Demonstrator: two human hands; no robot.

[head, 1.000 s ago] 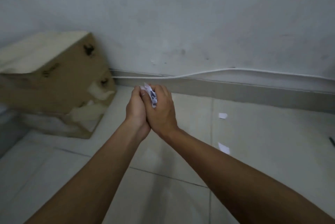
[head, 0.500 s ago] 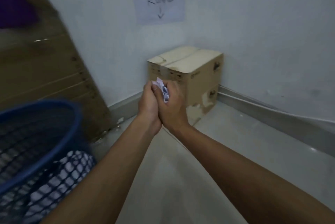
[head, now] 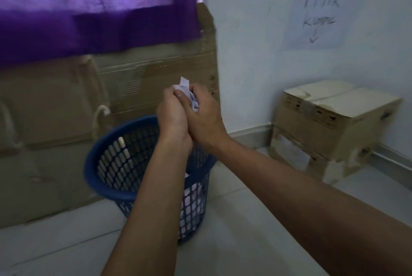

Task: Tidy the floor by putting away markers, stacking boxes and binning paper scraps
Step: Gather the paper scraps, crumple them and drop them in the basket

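My left hand (head: 172, 115) and my right hand (head: 206, 119) are pressed together around a bunch of white paper scraps (head: 186, 89). One strip pokes up above my fingers. Both hands hover over the far rim of a blue mesh wastebasket (head: 107, 164) that stands on the tiled floor. White paper shows inside it through the mesh. A small cardboard box (head: 330, 124) sits in the corner at the right, below a handwritten paper sign (head: 318, 16) on the wall.
A big flat cardboard sheet (head: 66, 130) leans against the wall behind the basket, partly covered by a purple cloth (head: 89, 8) hanging from above. Pale floor tiles (head: 256, 242) stretch out in front and to the right.
My view has swung left from the wall and floor scraps to the corner. The basket has come from the left edge to right below my clasped hands, which still hold the scraps.
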